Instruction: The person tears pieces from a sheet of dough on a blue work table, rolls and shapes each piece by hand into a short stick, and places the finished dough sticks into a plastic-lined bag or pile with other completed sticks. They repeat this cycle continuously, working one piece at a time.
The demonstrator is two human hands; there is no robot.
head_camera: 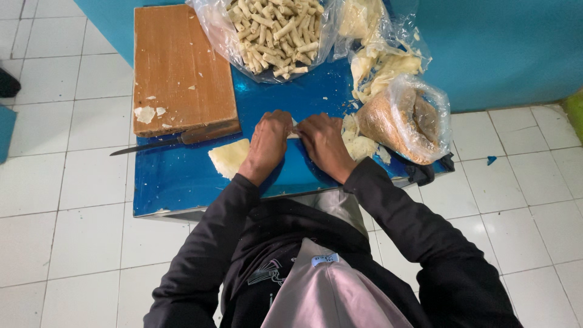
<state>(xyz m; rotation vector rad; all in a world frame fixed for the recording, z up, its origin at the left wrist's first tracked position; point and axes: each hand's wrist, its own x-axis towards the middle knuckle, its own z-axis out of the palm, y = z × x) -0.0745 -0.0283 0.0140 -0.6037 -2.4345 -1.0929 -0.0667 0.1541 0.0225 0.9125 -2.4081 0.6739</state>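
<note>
Both hands sit close together at the middle of the blue bench [182, 188], pressed down on a small pale wrapper roll [294, 134] that shows only as a sliver between them. The left hand [269, 141] lies palm-down with its fingers curled over the roll; the right hand [323, 144] does the same from the other side, so both are closed lightly on it rather than gripping hard.

The roll looks thin, soft and light, likely to tear or unroll if squeezed, so it is best held along its length with flat fingertips and even pressure.

Just left of the left hand lies a flat pale sheet [229, 158]. Behind it a knife [173, 140] rests against the edge of a wooden cutting board [179, 67]. At the far edge an open plastic bag of finished rolls [276, 30] stands beside a bag of pale sheets [379, 58], and near the right hand sits a bag of brown filling [404, 118].
</note>
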